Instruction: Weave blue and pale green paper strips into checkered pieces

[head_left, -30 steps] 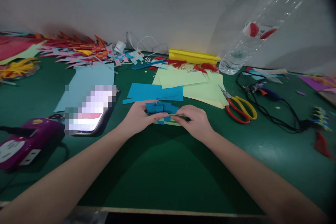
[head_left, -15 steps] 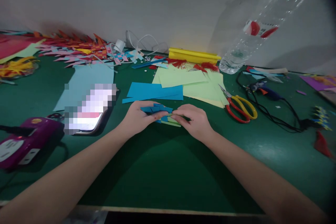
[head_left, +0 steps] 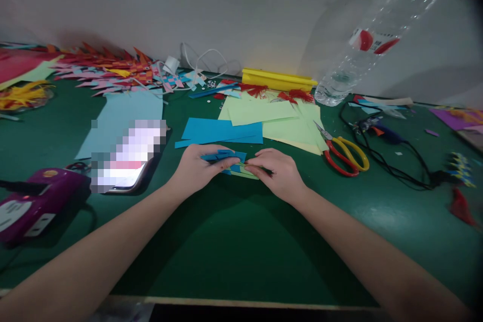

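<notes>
Between my hands is a small piece of woven paper strips (head_left: 237, 167), blue and light green. My left hand (head_left: 202, 167) is closed round its blue end, thumb on top. My right hand (head_left: 277, 173) pinches a light green strip at the other end between thumb and fingers. Part of the weave is hidden by the fingers. Just beyond my hands lie cut blue paper pieces (head_left: 211, 131) and overlapping light green paper sheets (head_left: 294, 128). Scissors (head_left: 345, 156) with one red and one yellow handle rest at the right, touching the green sheets.
At the left are a phone (head_left: 130, 161) on light blue paper (head_left: 116, 110) and a purple power socket block (head_left: 45, 201). Folded paper pieces (head_left: 124, 68) pile along the wall. A plastic bottle (head_left: 362, 60), a yellow roll (head_left: 279, 80) and a corded glue gun (head_left: 385, 131) stand or lie further back.
The fingers of my right hand have shifted slightly on the green strip, and a little more of the blue and green weave shows. My left hand keeps its hold.
</notes>
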`<state>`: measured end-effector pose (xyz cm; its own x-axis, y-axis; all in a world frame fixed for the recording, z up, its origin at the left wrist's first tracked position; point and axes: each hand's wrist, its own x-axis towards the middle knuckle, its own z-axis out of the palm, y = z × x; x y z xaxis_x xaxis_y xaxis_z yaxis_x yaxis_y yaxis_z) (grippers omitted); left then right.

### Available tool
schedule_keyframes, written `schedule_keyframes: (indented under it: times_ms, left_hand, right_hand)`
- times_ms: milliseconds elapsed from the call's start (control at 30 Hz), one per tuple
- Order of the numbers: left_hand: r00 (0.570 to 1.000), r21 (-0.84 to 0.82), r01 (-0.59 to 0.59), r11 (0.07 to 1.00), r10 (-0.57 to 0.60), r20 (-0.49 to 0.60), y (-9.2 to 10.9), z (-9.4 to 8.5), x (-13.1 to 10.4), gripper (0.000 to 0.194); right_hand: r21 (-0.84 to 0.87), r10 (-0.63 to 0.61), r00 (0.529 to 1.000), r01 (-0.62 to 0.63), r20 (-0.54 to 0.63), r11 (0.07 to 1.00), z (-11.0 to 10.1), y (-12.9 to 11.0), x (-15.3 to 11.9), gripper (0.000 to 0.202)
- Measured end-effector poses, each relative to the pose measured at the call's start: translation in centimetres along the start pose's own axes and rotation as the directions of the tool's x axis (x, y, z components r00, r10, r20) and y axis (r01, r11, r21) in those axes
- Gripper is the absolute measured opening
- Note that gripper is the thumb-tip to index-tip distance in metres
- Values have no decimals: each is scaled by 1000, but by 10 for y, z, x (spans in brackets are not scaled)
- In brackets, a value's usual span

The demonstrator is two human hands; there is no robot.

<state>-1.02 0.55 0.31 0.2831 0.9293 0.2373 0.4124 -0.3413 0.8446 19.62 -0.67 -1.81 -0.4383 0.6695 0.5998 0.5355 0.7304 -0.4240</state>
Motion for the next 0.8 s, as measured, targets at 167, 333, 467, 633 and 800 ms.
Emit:
schedule_keyframes:
  times_ms: [167, 333, 467, 633, 800]
  left_hand:
    - [1000, 2, -15, 1000, 15, 28, -3, -1, 0, 22]
    - [996, -23, -25, 999, 27, 89, -2, 1, 1, 21]
    - [991, -42, 44, 998, -38, 129, -3, 2, 3, 29]
    - [997, 89, 12, 996, -18, 74, -10, 0, 6, 32]
    - [996, 150, -68, 986, 59, 64, -8, -1, 6, 34]
  right_hand:
    - [-9, -23, 1000, 23, -12, 1000, 0, 0, 0, 15]
    - [-2, -3, 1000, 3, -6, 1000, 0, -2, 0, 12]
    - [-13, 21, 997, -22, -70, 1000, 0, -2, 0, 11]
    - [-45, 141, 979, -149, -147, 988, -2, 4, 0, 11]
    - [-52, 277, 937, -294, -210, 954, -4, 9, -1, 13]
